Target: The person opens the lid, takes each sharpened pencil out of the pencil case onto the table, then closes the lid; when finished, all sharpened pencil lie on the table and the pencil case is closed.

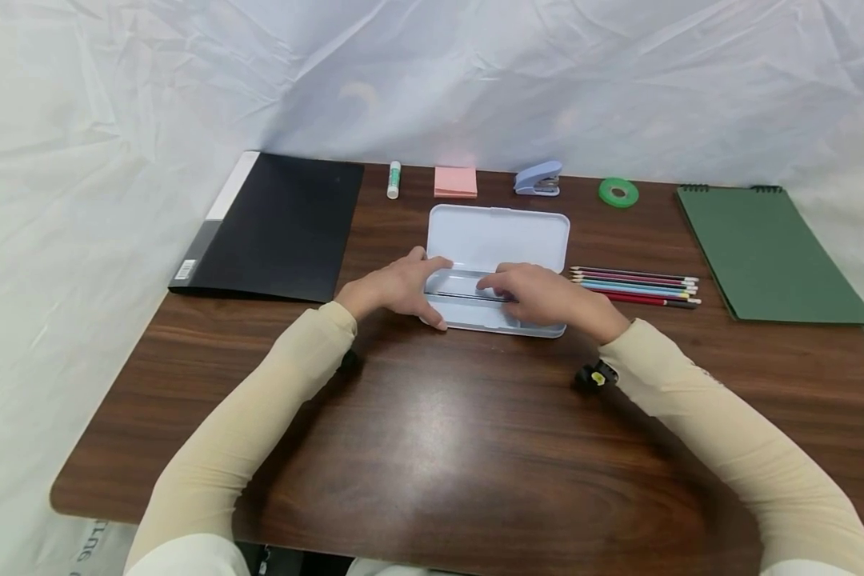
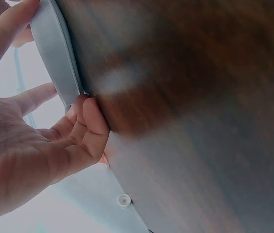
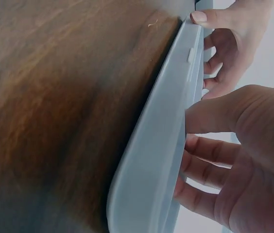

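A white pencil case (image 1: 498,238) lies open on the table, its lid tipped back. My left hand (image 1: 403,286) holds the case's left end, thumb at the front edge and fingers at the side. In the left wrist view, the left hand (image 2: 35,131) has some fingers curled against the case's end. My right hand (image 1: 536,294) reaches over the right half, fingers down inside the case. From the right wrist, the right hand (image 3: 244,160) has its fingertips behind the front wall (image 3: 149,150), so what they touch is hidden. A thin dark line runs lengthwise inside the case.
Several pencils (image 1: 637,282) lie right of the case, beside a green spiral pad (image 1: 778,256). Along the back stand a glue stick (image 1: 394,181), pink sticky notes (image 1: 455,182), a stapler (image 1: 538,178) and green tape (image 1: 618,192). A black folder (image 1: 281,228) lies left.
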